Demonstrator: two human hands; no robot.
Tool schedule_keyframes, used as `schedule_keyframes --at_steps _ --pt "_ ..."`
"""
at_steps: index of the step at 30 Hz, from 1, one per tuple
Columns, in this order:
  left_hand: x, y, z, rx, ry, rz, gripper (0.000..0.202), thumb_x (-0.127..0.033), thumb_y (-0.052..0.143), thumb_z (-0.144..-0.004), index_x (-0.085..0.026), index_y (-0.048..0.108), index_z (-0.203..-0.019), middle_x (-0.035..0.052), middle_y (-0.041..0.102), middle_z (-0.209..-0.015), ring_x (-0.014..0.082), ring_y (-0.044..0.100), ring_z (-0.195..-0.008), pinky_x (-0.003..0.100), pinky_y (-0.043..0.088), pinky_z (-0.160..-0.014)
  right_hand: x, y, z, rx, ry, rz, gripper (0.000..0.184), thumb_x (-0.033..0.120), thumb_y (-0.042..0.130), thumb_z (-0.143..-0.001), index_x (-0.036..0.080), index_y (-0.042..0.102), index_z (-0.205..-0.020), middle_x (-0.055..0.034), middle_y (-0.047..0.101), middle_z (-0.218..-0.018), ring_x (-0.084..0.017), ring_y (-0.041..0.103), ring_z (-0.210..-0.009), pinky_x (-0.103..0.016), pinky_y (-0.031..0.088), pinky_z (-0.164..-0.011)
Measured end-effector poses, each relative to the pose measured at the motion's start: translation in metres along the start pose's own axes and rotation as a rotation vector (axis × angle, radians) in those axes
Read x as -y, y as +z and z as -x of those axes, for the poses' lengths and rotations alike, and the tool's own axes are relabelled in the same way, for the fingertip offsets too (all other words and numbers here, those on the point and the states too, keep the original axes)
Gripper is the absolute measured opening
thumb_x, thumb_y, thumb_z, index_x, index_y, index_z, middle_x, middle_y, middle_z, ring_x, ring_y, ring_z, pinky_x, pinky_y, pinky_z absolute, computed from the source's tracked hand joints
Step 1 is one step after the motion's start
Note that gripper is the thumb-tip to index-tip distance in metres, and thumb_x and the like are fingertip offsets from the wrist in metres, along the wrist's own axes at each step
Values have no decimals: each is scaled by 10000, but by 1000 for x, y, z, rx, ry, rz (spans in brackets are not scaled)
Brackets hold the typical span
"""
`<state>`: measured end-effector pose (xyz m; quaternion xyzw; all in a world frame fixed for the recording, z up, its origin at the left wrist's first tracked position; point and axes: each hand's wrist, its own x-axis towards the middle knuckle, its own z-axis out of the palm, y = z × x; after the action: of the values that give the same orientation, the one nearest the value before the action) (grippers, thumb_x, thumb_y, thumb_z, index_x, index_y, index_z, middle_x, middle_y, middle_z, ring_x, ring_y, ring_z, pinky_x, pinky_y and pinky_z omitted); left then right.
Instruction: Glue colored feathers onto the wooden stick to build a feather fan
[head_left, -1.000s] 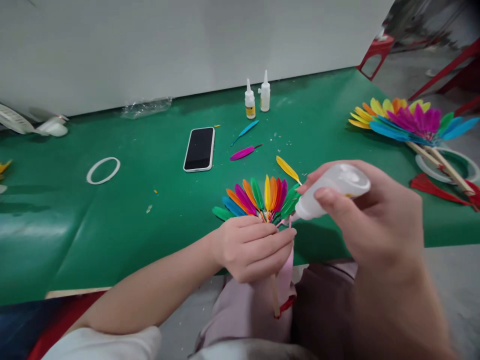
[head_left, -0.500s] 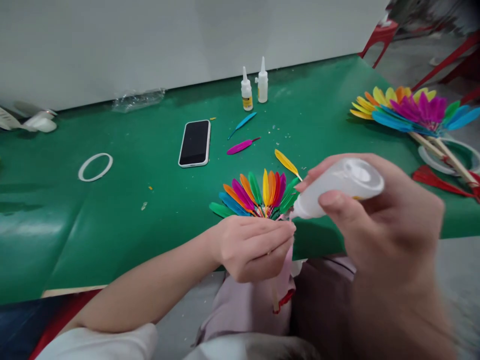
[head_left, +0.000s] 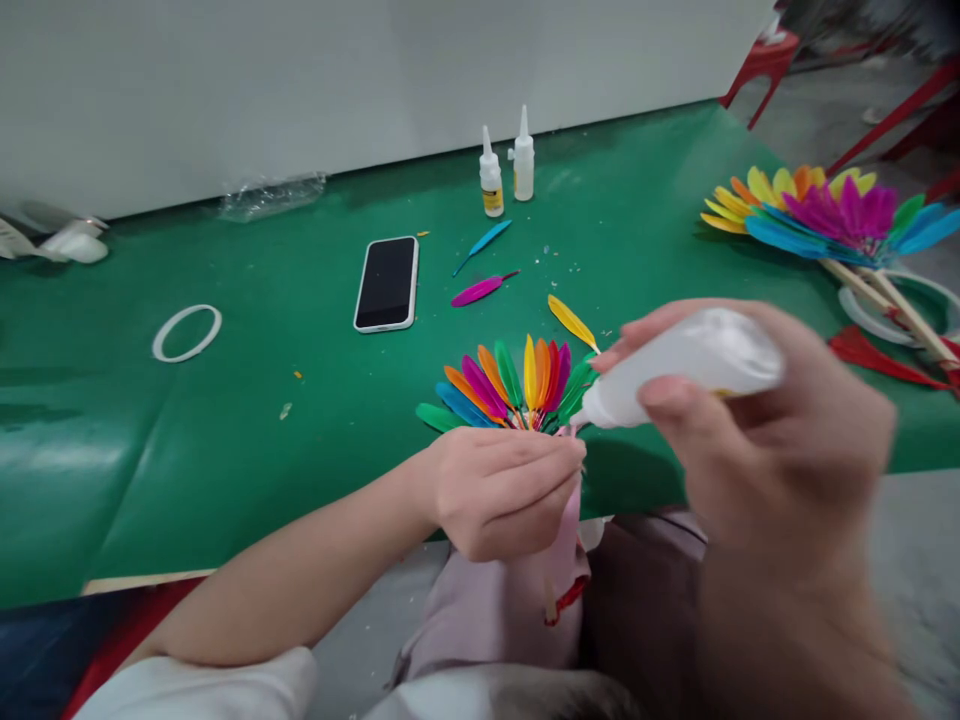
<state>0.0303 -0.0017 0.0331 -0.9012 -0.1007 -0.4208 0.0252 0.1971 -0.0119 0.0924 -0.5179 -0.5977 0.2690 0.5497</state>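
A fan of coloured feathers (head_left: 508, 385) spreads out just beyond my left hand (head_left: 510, 490), whose fingers are closed around its base. Below that hand the fan's stick, with a red cord (head_left: 571, 600) at its end, hangs over my lap. My right hand (head_left: 780, 440) grips a white glue bottle (head_left: 675, 370), tilted so its nozzle points down at the feather roots by my left fingertips. Whether glue is coming out is hidden. A loose yellow feather (head_left: 572, 322) lies beyond the bottle, and a magenta feather (head_left: 484, 290) and a blue feather (head_left: 484, 245) lie farther back.
Two more glue bottles (head_left: 491, 185) stand upright at the back of the green table (head_left: 285, 480). A phone (head_left: 387, 284) lies left of the feathers, and a white ring (head_left: 187, 333) farther left. Finished-looking feather fans (head_left: 840, 220) rest at the right over a tape roll.
The glue bottle has tipped slightly, its base moving up and right while its nozzle stays at the feather roots. My left hand keeps its hold on the fan.
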Motion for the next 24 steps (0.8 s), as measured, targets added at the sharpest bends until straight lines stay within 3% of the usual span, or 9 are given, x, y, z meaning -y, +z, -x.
schedule_keyframes --at_steps 5,9,13,17,21,24 --pt "6 -2 -1 26 70 -18 145 -100 485 -773 -54 622 -786 130 700 -809 201 670 -831 254 570 -739 -14 -12 -8 191 143 -139 323 355 632 -737 255 553 -1034 21 625 -823 -45 488 -473 -158 394 -377" --pt "9 -6 -2 30 52 -44 134 -94 476 -806 -84 608 -789 115 704 -811 183 667 -848 241 569 -724 -23 -29 -13 315 258 -242 409 286 634 -734 286 498 -1120 3 620 -951 -63 519 -495 -189 458 -420" --pt "9 -8 -3 51 21 -41 122 -79 482 -810 -78 603 -794 134 702 -817 191 670 -836 243 572 -705 -27 -34 -13 248 246 -211 402 317 654 -715 277 546 -1100 -19 605 -1022 -111 578 -647 -199 462 -436" --pt "8 -8 -4 45 3 -47 111 -77 485 -816 -72 595 -797 144 701 -812 192 675 -809 244 572 -693 -31 -30 -12 68 173 -35 298 368 711 -645 262 645 -915 3 609 -1018 -162 593 -855 -252 517 -627" --pt "8 -8 -4 84 -30 -31 166 -88 436 -847 -68 597 -813 160 695 -842 195 673 -822 247 569 -691 -35 -28 -13 39 114 185 356 463 695 -637 284 635 -938 5 613 -935 -175 571 -820 -349 484 -720" --pt "9 -5 0 53 -42 -13 210 -98 405 -862 -69 607 -814 160 693 -851 193 671 -827 245 566 -682 -33 -26 -14 46 -21 346 333 473 668 -666 294 630 -945 5 596 -863 -170 539 -792 -350 447 -712"
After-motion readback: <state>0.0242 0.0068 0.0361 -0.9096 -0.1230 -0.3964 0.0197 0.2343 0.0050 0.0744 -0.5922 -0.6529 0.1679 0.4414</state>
